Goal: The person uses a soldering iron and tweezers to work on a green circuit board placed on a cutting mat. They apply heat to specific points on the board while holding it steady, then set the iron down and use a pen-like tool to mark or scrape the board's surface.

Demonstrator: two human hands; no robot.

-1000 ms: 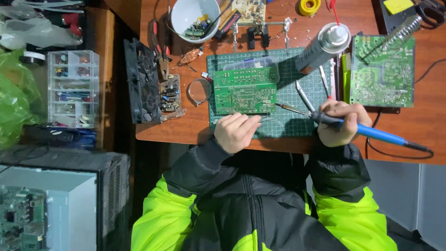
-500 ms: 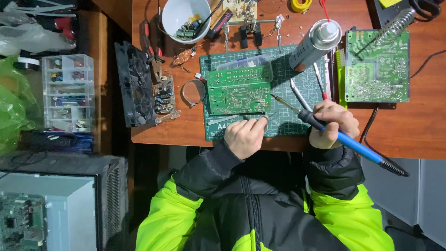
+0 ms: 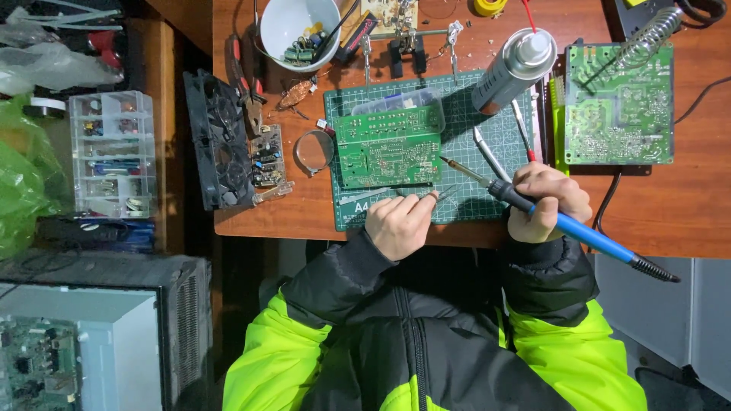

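Gripping one blue soldering iron [image 3: 567, 224], right hand [image 3: 547, 202] is working; left hand [image 3: 402, 222] is pinching one pair of tweezers [image 3: 440, 195] beside one of two green circuit boards [image 3: 388, 148].

The right hand [image 3: 547, 199] grips a blue-handled soldering iron [image 3: 563, 222], its tip pointing at the near right corner of a green circuit board [image 3: 390, 148] on the green cutting mat [image 3: 464, 152]. The left hand [image 3: 402, 224] holds tweezers [image 3: 443, 195] just beside that board. A silver spray can [image 3: 512, 70] lies nearby.
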